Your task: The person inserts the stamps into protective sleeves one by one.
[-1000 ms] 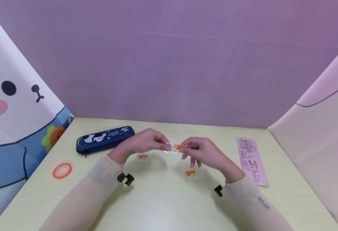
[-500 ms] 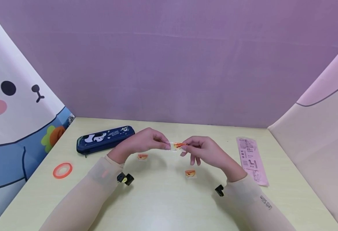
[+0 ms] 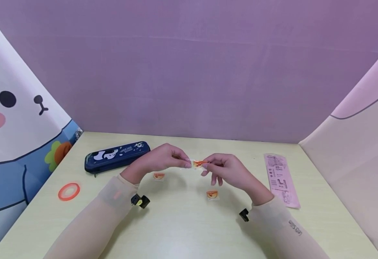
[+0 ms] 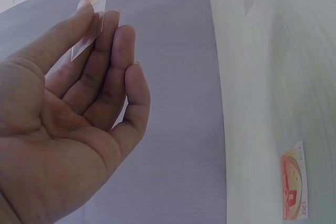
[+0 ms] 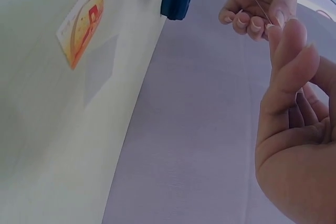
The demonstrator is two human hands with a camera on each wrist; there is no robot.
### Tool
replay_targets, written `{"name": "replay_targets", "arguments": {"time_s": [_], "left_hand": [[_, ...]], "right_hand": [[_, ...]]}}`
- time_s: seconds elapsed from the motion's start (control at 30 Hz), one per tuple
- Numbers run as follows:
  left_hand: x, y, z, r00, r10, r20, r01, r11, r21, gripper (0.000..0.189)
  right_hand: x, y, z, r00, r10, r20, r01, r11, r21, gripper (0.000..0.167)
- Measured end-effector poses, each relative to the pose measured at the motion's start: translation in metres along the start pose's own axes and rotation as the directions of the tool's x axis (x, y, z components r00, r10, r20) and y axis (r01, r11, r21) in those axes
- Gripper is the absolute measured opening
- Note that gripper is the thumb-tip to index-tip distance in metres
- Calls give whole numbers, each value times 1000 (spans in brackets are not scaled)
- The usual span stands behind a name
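Observation:
Above the middle of the table, both hands hold a small clear plastic sleeve with an orange and yellow stamp [image 3: 198,164] at it. My left hand [image 3: 163,158] pinches the left end of the clear sleeve [image 4: 86,45] between thumb and fingertips. My right hand [image 3: 229,169] pinches the right end of the stamp, its lower fingers hanging loosely. In the head view the stamp overlaps the sleeve; its right edge is hidden by the right fingertips. Two similar stamps lie on the table below: the left stamp [image 3: 158,176] and the right stamp [image 3: 212,195].
A dark blue pencil case [image 3: 118,157] with a panda print lies behind the left forearm. An orange ring [image 3: 69,191], like a tape roll, lies at the left. On the right is a pink printed packet [image 3: 282,180]. A purple cloth wall [image 3: 189,82] stands behind the table.
The held stamp has shifted slightly left toward the left fingertips, and less bare clear sleeve shows between the hands. Both hands stay nearly in place; the table things have not moved.

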State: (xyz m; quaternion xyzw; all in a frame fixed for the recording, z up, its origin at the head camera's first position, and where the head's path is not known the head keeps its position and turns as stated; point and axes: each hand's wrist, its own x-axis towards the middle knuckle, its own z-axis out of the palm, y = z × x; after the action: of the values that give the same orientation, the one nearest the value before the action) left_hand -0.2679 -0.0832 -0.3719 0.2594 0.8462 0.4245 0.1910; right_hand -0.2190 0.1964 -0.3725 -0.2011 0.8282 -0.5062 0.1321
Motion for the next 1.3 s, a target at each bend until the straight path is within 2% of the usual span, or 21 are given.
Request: {"name": "replay_targets", "arguments": {"time_s": [0.47,0.67,0.9,1.13,1.3], "left_hand": [[2,-2,2,1000,9,-6,-9,1000,4,22],[2,0,2,1000,3,-15,-3,1000,1,18],[2,1,2,1000,11,-24,-11,1000,-12,19],[3,2,2,999,12,-39,-13,1000,-20,21],[3,4,2,999,14,-44,-15,1000,-27,21]], "right_hand": [[4,3,7,1000,6,-29,-6,1000,15,20],[5,3,8,999,22,-37,-21,1000,19,15],[7,3,9,999,15,-50,-14,1000,22,22],[8,3,9,997,11,-73,-9,1000,30,15],[9,2,9,998,4,-68,-2,1000,30,17]]}}
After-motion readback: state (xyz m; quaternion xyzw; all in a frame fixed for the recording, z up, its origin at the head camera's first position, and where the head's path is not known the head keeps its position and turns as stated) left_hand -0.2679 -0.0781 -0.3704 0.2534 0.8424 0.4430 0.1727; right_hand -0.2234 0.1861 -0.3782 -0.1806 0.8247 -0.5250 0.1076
